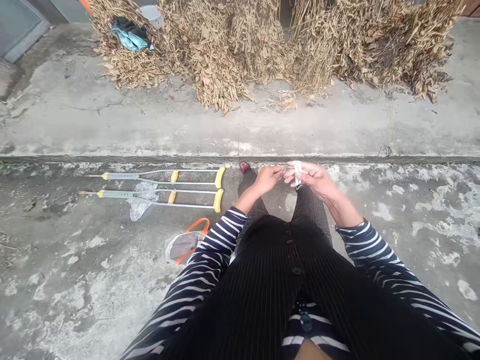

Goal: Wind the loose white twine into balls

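Note:
In front of my thighs, both hands meet at the fingertips. My left hand (268, 179) is closed in a pinch, with thumb and forefinger at something small and thin that I cannot make out. A white strip (297, 173), like a band or tape, runs across the fingers of my right hand (317, 181). The right thumb presses against the strip, and its lower end hangs just under the fingers. Whether it goes all the way round the fingers is hidden.
On the concrete to the left lie two crutches (217, 200) with yellow pads, and a clear plastic bag (139, 210) by them. A bag with orange handles (183, 246) sits near my left arm. Ahead are a low concrete step (168, 130) and dry leafy stalks (217, 55).

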Demonstrator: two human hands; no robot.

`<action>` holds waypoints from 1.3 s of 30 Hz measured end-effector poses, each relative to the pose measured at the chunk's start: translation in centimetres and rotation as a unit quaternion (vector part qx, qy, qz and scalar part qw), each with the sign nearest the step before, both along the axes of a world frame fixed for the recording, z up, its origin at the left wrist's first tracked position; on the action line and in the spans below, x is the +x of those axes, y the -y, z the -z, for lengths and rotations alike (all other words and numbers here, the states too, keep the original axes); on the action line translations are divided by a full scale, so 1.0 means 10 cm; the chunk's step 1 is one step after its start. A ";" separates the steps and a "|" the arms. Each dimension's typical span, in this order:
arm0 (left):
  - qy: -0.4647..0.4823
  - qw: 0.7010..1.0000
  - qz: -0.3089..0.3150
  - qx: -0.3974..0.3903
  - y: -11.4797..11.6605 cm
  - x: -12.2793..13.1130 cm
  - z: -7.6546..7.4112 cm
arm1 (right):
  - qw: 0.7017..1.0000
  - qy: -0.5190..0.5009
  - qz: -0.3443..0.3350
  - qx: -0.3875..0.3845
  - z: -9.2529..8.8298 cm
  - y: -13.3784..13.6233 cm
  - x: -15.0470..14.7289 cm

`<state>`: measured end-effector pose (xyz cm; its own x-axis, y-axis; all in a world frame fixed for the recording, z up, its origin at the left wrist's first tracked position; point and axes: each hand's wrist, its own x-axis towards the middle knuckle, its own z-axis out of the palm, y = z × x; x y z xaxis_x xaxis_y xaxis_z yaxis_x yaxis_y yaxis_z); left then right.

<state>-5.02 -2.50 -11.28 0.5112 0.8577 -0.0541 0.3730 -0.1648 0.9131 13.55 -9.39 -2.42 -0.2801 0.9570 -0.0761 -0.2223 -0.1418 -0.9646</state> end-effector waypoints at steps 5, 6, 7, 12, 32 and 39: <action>-0.004 0.999 -0.008 -0.045 0.15 -0.03 0.09 | 0.997 0.059 0.040 0.040 0.07 -0.10 0.04; -0.003 0.999 -0.005 -0.052 0.19 -0.03 0.07 | 0.995 0.070 0.049 0.046 0.09 -0.12 0.05; 0.000 0.998 -0.003 -0.059 0.23 -0.03 0.05 | 0.994 0.080 0.057 0.052 0.11 -0.14 0.05; 0.033 0.996 0.022 -0.084 0.37 -0.05 -0.07 | 0.988 0.111 0.081 0.076 0.22 -0.21 0.07; 0.186 0.962 0.094 -0.177 0.26 -0.17 -0.43 | 0.909 0.362 0.039 0.202 0.61 -0.26 0.18; 0.196 0.960 0.069 -0.187 -0.16 -0.24 -0.65 | 0.831 0.509 -0.060 0.215 0.54 -0.25 0.19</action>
